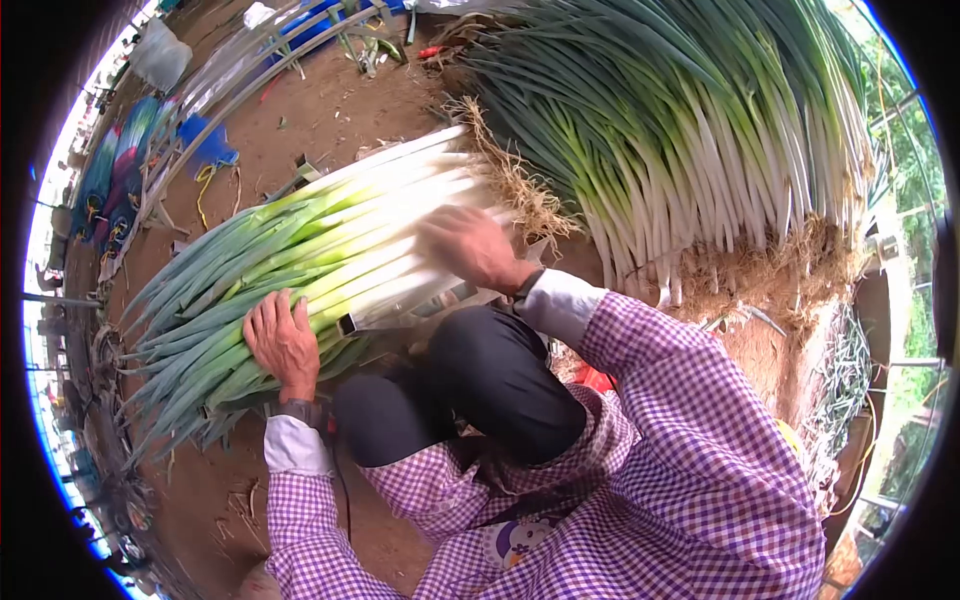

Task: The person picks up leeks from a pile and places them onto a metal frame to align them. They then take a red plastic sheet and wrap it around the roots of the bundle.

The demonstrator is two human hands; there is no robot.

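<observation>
A bundle of green onions (pixel 370 225) lies in front of my knees, its white stalks and roots to the right and its green leaves fanning left. My left hand (pixel 283 340) rests on the green part near the front edge, fingers stretched out over the leaves. Over the white stalks is my right hand (pixel 470 245), smeared by motion; whether its fingers grip anything cannot be made out. Under the near side of the bundle shows part of a pale metal-like frame with a dark square end (pixel 348 323).
A large heap of green onions (pixel 690 130) lies at the upper right, roots toward me. Light-coloured rails (pixel 210 110) and blue plastic (pixel 207 142) are at the upper left. Loose dry scraps lie on the brown dirt floor (pixel 320 110). Thin leaves (pixel 845 370) are piled at the far right.
</observation>
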